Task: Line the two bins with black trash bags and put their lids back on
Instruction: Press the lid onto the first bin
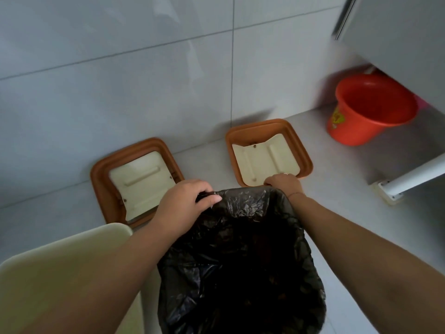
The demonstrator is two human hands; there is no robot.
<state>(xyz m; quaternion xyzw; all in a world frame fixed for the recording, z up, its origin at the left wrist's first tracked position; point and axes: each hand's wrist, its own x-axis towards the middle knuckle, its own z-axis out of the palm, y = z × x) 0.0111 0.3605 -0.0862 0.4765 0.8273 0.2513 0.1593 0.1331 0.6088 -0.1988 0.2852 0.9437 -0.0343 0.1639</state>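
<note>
A black trash bag (240, 261) is spread open over a bin right below me, hiding the bin itself. My left hand (185, 203) grips the bag's far left edge, fingers curled over it. My right hand (285, 183) holds the far right corner of the bag's rim. A second bin (62, 268), cream and unlined, stands at the lower left, partly behind my left forearm. Two brown lids with cream swing flaps lie upside down on the floor by the wall: the left lid (136, 179) and the right lid (267, 150).
An orange bucket (368, 109) sits on the floor at the right, under a grey cabinet (397, 44) with a white leg (414, 175). A tiled wall (120, 80) rises just behind the lids. Grey floor lies between lids and bucket.
</note>
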